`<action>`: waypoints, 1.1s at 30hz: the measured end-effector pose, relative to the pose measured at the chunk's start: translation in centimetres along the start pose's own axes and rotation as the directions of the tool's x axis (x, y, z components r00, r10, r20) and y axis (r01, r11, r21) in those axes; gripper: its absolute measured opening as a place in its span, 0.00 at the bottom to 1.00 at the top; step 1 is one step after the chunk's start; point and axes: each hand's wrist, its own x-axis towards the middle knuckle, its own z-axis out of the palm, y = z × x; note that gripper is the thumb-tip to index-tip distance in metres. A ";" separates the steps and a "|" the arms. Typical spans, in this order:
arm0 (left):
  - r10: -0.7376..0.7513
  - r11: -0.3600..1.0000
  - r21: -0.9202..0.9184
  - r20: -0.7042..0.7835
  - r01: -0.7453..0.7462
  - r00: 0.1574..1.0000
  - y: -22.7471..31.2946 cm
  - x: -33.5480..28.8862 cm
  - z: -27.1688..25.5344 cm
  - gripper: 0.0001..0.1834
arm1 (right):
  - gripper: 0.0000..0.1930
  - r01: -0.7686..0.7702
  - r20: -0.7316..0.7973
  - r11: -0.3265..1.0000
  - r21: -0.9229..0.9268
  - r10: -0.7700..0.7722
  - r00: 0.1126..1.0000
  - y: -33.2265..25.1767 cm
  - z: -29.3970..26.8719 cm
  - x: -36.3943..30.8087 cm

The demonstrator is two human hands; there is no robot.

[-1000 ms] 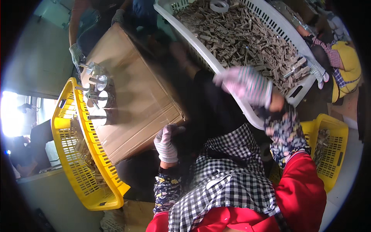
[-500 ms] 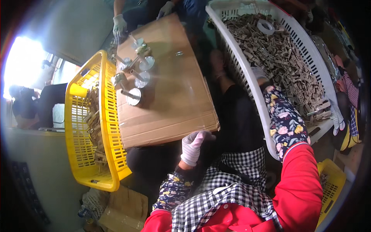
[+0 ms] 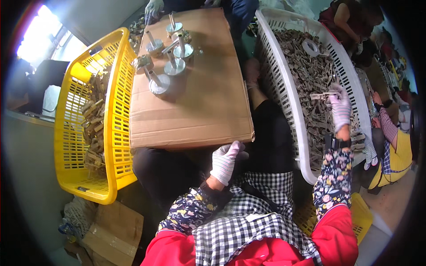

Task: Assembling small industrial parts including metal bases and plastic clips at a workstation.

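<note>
My right hand (image 3: pixel 341 108), in a striped white glove, is closed on a small grey-brown wooden clip (image 3: pixel 321 95) shaped like a clothes peg. It is above the white basket (image 3: pixel 290 115), which holds a heap of similar wooden clips (image 3: pixel 306 73). My left hand (image 3: pixel 225 162), gloved too, is closed near the front edge of the cardboard sheet (image 3: pixel 208 111). Its curled fingers hide whatever may be in them. Toward the far left of the cardboard stand several round metal discs with upright rods, such as the nearest disc (image 3: pixel 159 85).
A yellow basket (image 3: pixel 113 146) with wooden pieces stands left of the cardboard. White tape (image 3: pixel 310 48) lies on the heap. Across the cardboard is another person's gloved hand (image 3: pixel 154 9); more people sit at right. A flattened carton (image 3: pixel 113 232) lies lower left.
My right hand has risen from inside the white basket and now holds a wooden clip. The whole view has shifted; my left hand stays closed by the cardboard's edge.
</note>
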 end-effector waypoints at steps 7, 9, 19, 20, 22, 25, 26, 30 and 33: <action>0.031 0.999 0.019 -0.079 -0.029 0.996 0.3 0.5 0.4 0.19 | 0.08 -0.378 0.453 0.762 0.526 0.125 0.883 -11.4 8.7 -9.4; 0.068 0.998 0.020 -0.077 -0.067 0.995 0.2 0.7 0.6 0.19 | 0.08 -0.454 0.466 0.751 0.479 0.220 0.857 -11.4 11.5 -10.5; 0.070 0.994 0.088 -0.089 -0.062 0.994 -0.2 0.5 0.3 0.21 | 0.06 -0.624 0.667 0.729 0.281 0.319 0.673 -9.7 15.9 -10.8; 0.084 0.990 0.119 -0.090 -0.073 0.992 -0.2 0.5 0.4 0.21 | 0.06 -0.637 0.683 0.721 0.272 0.322 0.656 -9.6 16.1 -10.8; 0.092 0.992 0.092 -0.099 -0.083 0.991 -0.3 0.6 0.6 0.21 | 0.06 -0.640 0.689 0.726 0.252 0.331 0.645 -9.6 16.5 -10.6; 0.098 0.993 0.081 -0.100 -0.090 0.990 -0.4 0.7 0.4 0.21 | 0.05 -0.650 0.691 0.724 0.233 0.347 0.634 -9.7 17.1 -10.7; 0.096 0.992 0.095 -0.087 -0.088 0.992 -0.4 0.7 0.3 0.21 | 0.05 -0.646 0.699 0.727 0.234 0.335 0.631 -9.5 17.1 -10.6; 0.120 0.986 0.126 -0.084 -0.109 0.989 -0.3 0.7 0.4 0.21 | 0.05 -0.633 0.704 0.737 0.238 0.318 0.635 -9.1 17.3 -10.6; 0.129 0.984 0.134 -0.084 -0.117 0.988 -0.4 0.8 0.4 0.21 | 0.05 -0.626 0.709 0.745 0.230 0.312 0.632 -9.1 17.3 -10.5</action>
